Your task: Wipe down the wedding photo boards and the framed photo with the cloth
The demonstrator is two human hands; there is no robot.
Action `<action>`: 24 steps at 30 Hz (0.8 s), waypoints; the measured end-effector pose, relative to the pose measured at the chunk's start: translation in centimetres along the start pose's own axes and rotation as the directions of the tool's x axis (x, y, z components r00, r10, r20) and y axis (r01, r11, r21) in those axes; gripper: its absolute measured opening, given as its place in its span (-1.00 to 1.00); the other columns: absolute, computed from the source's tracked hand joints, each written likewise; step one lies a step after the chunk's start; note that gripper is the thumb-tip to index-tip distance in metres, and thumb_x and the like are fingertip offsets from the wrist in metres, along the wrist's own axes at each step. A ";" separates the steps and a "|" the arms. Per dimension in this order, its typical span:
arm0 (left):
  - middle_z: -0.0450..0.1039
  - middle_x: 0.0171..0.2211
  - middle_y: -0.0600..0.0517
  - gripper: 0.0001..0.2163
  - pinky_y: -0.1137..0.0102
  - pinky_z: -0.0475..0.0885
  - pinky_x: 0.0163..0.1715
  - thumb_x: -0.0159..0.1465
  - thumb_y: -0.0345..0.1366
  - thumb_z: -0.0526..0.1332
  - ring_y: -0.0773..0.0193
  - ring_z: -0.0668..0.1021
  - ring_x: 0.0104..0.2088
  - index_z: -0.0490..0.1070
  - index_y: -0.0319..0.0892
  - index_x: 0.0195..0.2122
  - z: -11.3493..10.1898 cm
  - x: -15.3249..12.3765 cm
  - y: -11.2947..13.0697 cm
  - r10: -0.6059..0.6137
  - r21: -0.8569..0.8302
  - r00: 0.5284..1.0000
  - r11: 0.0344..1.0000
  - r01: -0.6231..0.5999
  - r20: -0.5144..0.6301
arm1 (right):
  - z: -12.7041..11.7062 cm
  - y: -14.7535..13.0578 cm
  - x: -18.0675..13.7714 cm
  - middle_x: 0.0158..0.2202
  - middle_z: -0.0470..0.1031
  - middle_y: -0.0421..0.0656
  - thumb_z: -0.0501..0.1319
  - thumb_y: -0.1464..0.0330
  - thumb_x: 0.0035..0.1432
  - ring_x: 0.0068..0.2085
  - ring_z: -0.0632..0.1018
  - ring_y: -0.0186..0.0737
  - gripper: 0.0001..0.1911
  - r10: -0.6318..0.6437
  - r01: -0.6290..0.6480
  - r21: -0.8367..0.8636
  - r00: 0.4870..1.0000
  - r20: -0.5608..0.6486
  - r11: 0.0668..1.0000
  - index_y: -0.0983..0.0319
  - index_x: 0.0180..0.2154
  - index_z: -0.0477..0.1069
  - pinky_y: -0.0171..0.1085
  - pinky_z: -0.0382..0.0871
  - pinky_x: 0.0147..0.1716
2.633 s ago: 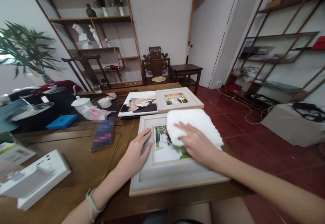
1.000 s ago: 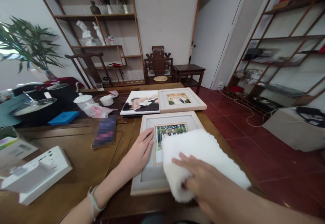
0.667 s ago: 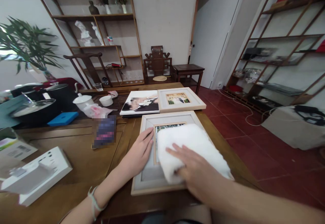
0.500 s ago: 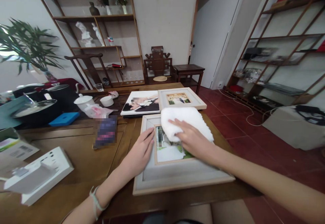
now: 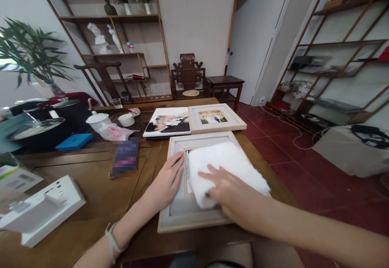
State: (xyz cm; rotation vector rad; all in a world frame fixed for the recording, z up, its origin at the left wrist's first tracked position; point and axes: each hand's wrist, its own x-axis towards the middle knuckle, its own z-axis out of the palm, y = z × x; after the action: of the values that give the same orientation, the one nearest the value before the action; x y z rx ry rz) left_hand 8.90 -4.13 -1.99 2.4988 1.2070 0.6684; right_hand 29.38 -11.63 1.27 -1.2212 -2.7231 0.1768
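Observation:
A pale picture frame (image 5: pixel 182 213) with a wedding photo lies flat on the wooden table (image 5: pixel 91 187) in front of me. My left hand (image 5: pixel 165 183) rests flat on the frame's left side, fingers stretched out. My right hand (image 5: pixel 231 195) presses a fluffy white cloth (image 5: pixel 225 164) onto the glass, fingers lying flat on top of it. The cloth hides most of the photo.
Behind the frame lie a second framed photo (image 5: pixel 216 118) and an unframed print (image 5: pixel 168 123). On the left are a white box (image 5: pixel 42 209), a blue sponge (image 5: pixel 74 141), a white teapot (image 5: pixel 97 121), pots and a plant. The table's right edge drops to red floor tiles.
My right hand has dragged the cloth back toward me and leftward over the photo, after sliding it to the frame's far edge half a second ago. My left hand has stayed put.

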 end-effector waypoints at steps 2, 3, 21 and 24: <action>0.18 0.18 -0.11 -0.61 0.20 0.11 0.18 0.33 -0.26 -0.13 0.15 0.22 0.18 0.24 -0.25 0.11 0.0 0.0 0.0 -0.012 0.002 1.000 1.000 0.012 -0.001 | 0.0 -1.5 -1.5 0.11 0.29 -0.01 0.12 0.55 -0.12 0.16 0.21 0.13 -0.74 -0.023 0.021 0.113 1.000 0.008 0.993 0.27 -0.35 0.48 0.02 0.12 0.10; 0.17 0.18 -0.11 -0.61 0.20 0.11 0.18 0.33 -0.26 -0.13 0.15 0.22 0.18 0.24 -0.25 0.11 0.0 0.0 0.0 -0.018 0.001 1.000 1.000 0.018 0.000 | 0.0 -2.1 -2.0 0.08 0.33 -0.06 0.12 0.53 -0.10 0.13 0.27 0.08 -0.75 -0.029 0.027 0.159 0.999 0.013 0.987 0.24 -0.34 0.48 -0.03 0.17 0.09; 0.13 0.20 -0.15 -0.59 0.24 0.07 0.20 0.34 -0.25 -0.14 0.16 0.20 0.19 0.21 -0.32 0.13 -0.2 0.0 0.4 -0.060 -0.035 0.998 0.998 0.061 0.021 | -6.5 8.1 4.0 -0.18 0.46 -0.05 -0.02 0.68 -0.18 -0.14 0.47 -0.08 -0.68 0.124 -0.202 -0.074 0.808 -0.576 0.977 0.30 -0.45 0.41 -0.19 0.34 -0.19; 0.13 0.20 -0.16 -0.59 0.24 0.08 0.19 0.34 -0.26 -0.15 0.17 0.21 0.19 0.19 -0.33 0.13 -0.2 0.0 0.4 -0.055 -0.038 0.998 0.998 0.055 0.019 | -3.4 8.6 6.0 0.12 0.26 0.05 -0.05 0.73 -0.18 0.12 0.27 0.05 -0.55 0.085 -0.161 -0.165 0.915 -0.395 0.973 0.37 -0.30 0.45 -0.05 0.19 0.04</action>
State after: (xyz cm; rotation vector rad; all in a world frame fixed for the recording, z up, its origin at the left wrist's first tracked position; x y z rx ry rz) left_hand 9.07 -4.38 -1.66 2.4261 1.2398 0.6473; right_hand 32.37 -1.32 3.73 -1.3157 -2.3627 -0.2954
